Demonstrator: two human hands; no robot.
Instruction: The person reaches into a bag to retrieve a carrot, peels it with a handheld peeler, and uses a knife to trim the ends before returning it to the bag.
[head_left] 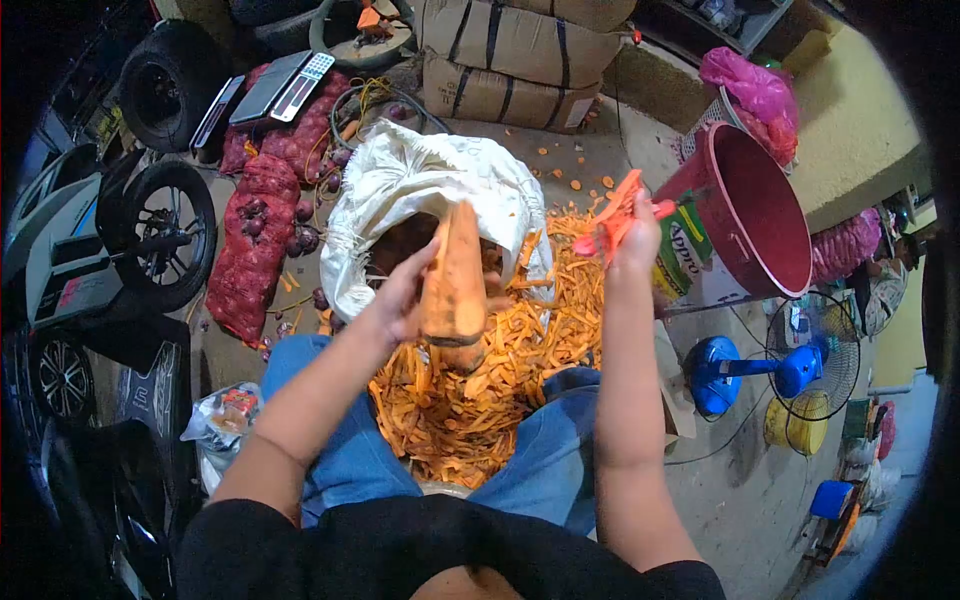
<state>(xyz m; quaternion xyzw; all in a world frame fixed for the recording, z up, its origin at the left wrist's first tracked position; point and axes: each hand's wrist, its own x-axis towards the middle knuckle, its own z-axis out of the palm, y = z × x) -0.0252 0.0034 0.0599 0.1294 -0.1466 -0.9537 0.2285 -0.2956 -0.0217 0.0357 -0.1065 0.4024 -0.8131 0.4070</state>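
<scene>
A thick orange carrot (455,275) stands nearly upright in front of me, its cut wide end toward me and dark marks on its side. My left hand (405,295) is closed around it from the left, and blurred fingertips show past its right side. Off to the right, my right hand (637,238) is closed on a red peeler (608,228), held apart from the carrot. Orange peelings (480,400) lie heaped between my knees. Just beyond the carrot a white woven sack (430,165) gapes open, its dark inside partly hidden by the carrot.
A red bucket (700,210) stands tilted at the right, near a blue fan (715,375). Net bags of red onions (255,240) and a scale (275,85) are at the left, beside a motorcycle wheel (165,250). Strapped bales (515,75) are stacked at the back.
</scene>
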